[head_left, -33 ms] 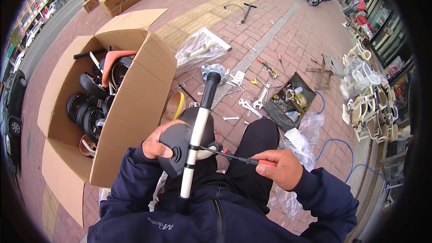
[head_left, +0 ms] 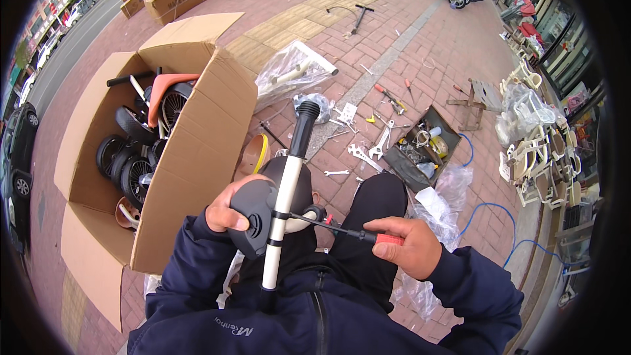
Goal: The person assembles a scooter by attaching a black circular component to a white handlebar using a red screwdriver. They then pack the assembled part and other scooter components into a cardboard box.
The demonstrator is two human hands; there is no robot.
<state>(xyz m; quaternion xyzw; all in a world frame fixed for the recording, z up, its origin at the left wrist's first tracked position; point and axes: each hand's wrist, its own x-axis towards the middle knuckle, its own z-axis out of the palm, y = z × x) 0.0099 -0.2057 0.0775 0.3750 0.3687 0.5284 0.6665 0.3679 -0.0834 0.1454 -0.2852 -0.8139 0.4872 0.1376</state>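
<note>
A white tube [head_left: 283,208] with a ribbed black grip [head_left: 303,133] at its far end stands across my lap, slanting away from me. Black clamps ring the tube, and a rounded dark grey plastic part [head_left: 252,213] sits against its left side. My left hand [head_left: 227,209] is closed around that part, thumb on its face. In my right hand [head_left: 409,243] is a screwdriver [head_left: 355,232] with a red and black handle. Its shaft points left and reaches the tube beside the upper clamp; the exact contact of the tip is hard to see.
An open cardboard box [head_left: 190,158] with small wheels and an orange part stands at left. Wrenches [head_left: 380,142], a toolbox [head_left: 424,148], plastic wrap [head_left: 292,79] and a floor pump [head_left: 360,18] lie on the brick pavement. A blue hose [head_left: 490,206] and stacked cream parts [head_left: 542,158] are at right.
My right fingers have shifted slightly on the screwdriver handle, the index finger now straighter. The tube and grey part have barely moved.
</note>
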